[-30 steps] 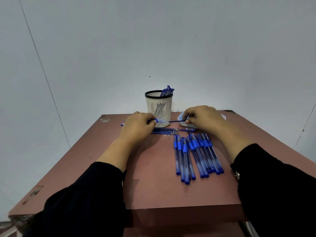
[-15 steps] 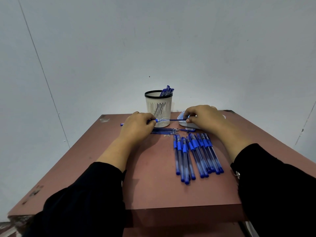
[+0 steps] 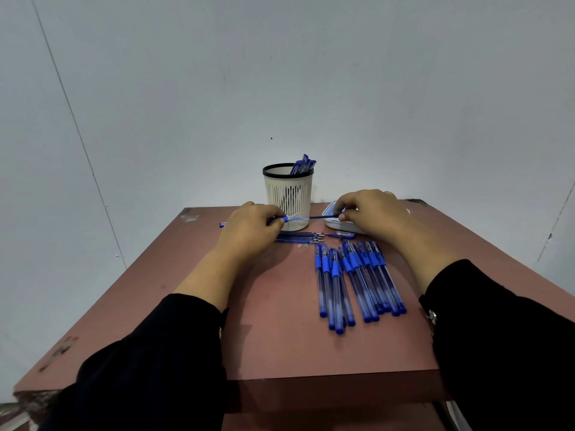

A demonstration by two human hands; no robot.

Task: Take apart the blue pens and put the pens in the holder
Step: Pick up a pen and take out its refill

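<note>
My left hand [image 3: 252, 228] grips the barrel of a blue pen [image 3: 292, 218] held level in front of the white mesh holder [image 3: 287, 197]. My right hand [image 3: 370, 209] pinches the thin blue refill [image 3: 323, 217] sticking out of that pen's tip end. The holder stands at the back of the table with several blue pens leaning inside it. Several whole blue pens [image 3: 354, 281] lie side by side on the table in front of my right hand. Several loose refills [image 3: 298, 237] lie in a row under the held pen.
A shallow white tray [image 3: 337, 223] sits under my right hand, right of the holder. A blue cap piece [image 3: 342, 235] and tiny springs [image 3: 303, 245] lie near the refills. The reddish table [image 3: 280, 337] ends close to me; a grey wall stands behind.
My right hand has drawn the refill a little further out of the pen and risen slightly. My left hand stays in place.
</note>
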